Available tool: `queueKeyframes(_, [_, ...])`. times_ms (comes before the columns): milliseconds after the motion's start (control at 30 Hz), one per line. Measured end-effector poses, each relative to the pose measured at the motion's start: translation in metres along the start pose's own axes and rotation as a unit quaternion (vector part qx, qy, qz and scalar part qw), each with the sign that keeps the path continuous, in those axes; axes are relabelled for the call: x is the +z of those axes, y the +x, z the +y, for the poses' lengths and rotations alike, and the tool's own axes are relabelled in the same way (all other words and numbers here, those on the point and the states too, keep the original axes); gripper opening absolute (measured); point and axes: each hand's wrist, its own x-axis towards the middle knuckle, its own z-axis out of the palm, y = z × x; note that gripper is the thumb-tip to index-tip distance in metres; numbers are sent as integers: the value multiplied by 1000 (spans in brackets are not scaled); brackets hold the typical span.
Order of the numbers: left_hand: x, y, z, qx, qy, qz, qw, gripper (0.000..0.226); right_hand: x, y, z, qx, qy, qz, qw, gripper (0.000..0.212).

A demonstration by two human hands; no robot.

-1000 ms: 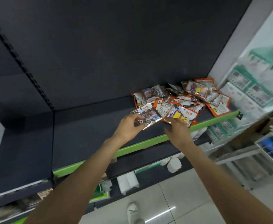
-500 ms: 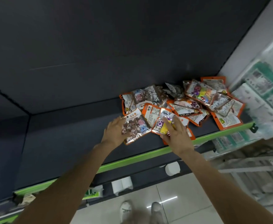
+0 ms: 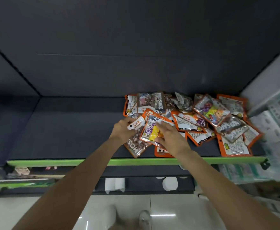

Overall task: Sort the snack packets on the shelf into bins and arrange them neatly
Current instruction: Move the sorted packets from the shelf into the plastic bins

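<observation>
reaching up to a dark shelf [image 3: 79, 128] in the middle of the frame, a person's two bare arms rise from the bottom corners and meet at the left edge of a loose heap of snack packets [image 3: 219, 120]. the heap spreads from the centre of the frame to the right, filling the right half of the shelf; the left half of the shelf is bare, and no bin shows anywhere in the picture.

the left hand [image 3: 122, 130] sits just left of centre. its fingers are curled, thumb and fingertips pinched on the white header end of a brown packet [image 3: 136, 145], whose long axis runs diagonally from the hand down toward the green front lip [image 3: 69, 162] of the shelf.

the right hand [image 3: 170, 138] lies just to the right of it, nearly touching. its fingers are spread and lie over an orange-edged packet with yellow contents [image 3: 150, 132]; whether they grip it or only press on it cannot be told. this packet overlaps the brown one, tilted, its long axis running up and slightly right, away from the lip.

both packets lie under the fingertips, so neither hand has to reach further. the right hand is nearer the rest of the heap, which lies to its right; the left hand is nearer the bare shelf space.
</observation>
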Motion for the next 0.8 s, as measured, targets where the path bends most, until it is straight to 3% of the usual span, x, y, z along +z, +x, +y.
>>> queueKeyframes(233, [-1,9,-1,-55,-100,-13,993,28,-6,3,4,-23,-6,12,1000,64])
queueKeyframes(433, [-7,2,-2,-21,-129,-24,991,28,2,3,5,-50,-14,38,998,67])
queueKeyframes(500, [-9,-2,3,-4,-91,-34,995,31,1,6,4,-51,-1,42,998,76])
queueKeyframes(667, [10,-12,28,-6,166,30,986,63,-5,21,-1,-8,31,29,999,99])
queueKeyframes(800, [15,-6,31,-8,156,53,986,61,-9,29,2,4,79,-26,997,101])
